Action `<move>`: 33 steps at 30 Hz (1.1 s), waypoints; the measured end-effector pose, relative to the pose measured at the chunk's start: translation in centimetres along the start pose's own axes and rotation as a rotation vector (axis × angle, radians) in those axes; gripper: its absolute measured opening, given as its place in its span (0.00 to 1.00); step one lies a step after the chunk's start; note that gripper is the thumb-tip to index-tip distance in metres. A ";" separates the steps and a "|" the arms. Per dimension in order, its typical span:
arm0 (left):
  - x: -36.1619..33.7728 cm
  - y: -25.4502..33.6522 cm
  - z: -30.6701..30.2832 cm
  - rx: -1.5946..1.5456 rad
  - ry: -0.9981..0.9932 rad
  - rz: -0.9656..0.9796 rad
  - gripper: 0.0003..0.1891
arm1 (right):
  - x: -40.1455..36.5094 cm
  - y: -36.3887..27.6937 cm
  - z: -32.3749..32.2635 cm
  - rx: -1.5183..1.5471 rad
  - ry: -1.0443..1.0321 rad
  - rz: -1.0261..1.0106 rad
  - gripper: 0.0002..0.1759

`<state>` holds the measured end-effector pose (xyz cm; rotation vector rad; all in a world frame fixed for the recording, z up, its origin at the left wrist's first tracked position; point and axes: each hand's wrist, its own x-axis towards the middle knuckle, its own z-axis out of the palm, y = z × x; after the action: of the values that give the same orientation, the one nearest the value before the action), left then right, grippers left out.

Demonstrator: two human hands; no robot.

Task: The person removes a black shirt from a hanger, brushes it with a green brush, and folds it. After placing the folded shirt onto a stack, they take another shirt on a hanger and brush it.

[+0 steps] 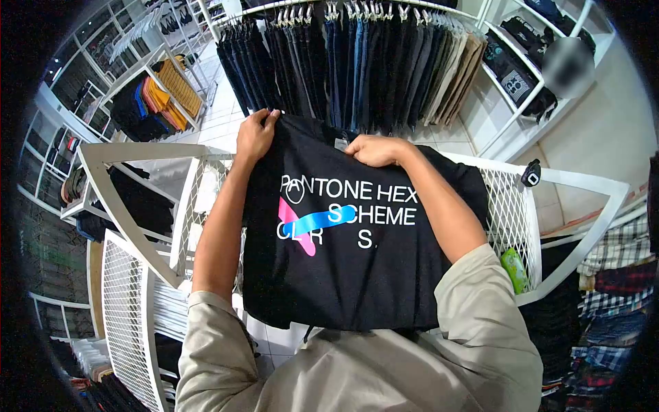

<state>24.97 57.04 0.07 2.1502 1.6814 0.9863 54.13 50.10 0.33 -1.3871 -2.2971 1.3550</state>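
Note:
A black T-shirt with white lettering and a pink and blue print lies spread in front of me, over a white mesh rack. My left hand is closed on the shirt's upper left edge, near the shoulder. At the collar, beside a small pale label, my right hand pinches the neckline. Its forearm crosses over the shirt's right side and hides part of it. The shirt's lower edge reaches close to my body.
The white mesh rack has raised frames at both ends. A green packet and a small black device are on its right side. Hanging trousers stand beyond; folded plaid shirts are stacked at right.

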 end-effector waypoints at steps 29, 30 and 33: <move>-31.3 13.6 -5.3 -0.021 -0.327 0.153 0.27 | -16.0 9.0 1.1 -0.564 1.065 0.474 0.10; -31.7 13.5 -5.6 -0.052 -0.307 0.130 0.25 | -16.2 7.6 1.7 -0.552 1.108 0.362 0.12; -33.6 12.9 -6.7 -0.095 -0.284 0.112 0.19 | -17.7 1.5 5.4 -0.468 1.127 0.283 0.15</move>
<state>26.89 20.42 0.32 2.2195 1.3700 0.7285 62.32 33.52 1.53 -1.9303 -1.6475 -0.0964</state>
